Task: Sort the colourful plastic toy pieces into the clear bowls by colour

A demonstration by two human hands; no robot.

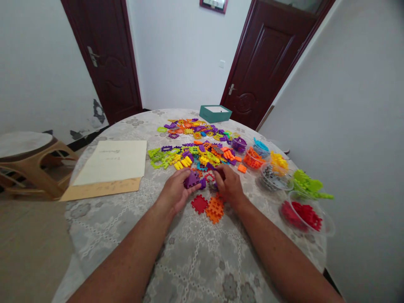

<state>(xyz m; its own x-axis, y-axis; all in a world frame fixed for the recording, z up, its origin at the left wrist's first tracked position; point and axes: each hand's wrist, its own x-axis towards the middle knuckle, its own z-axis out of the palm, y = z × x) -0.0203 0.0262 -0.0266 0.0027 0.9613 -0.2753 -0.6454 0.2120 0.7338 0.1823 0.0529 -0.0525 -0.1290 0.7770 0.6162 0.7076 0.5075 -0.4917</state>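
Observation:
My left hand (177, 189) is closed on a purple notched building piece (192, 180), thumb on top and fingers beneath. At the near edge of a heap of coloured plastic pieces (205, 155), my right hand (229, 185) has its fingers curled by a dark purple piece (211, 166); their grip is partly hidden. Below the hands lie a red notched piece (199, 203) and an orange lattice piece (215, 208), side by side on the cloth. A second heap of mixed pieces (192, 128) spreads farther back.
Clear tubs of sorted pieces line the right side, among them orange (252, 159), grey (275, 178) and red (305, 215). Paper sheets (113, 162) lie at left on brown card (101, 190). A green box (216, 114) stands at the back. A stool (34, 164) is beside the table.

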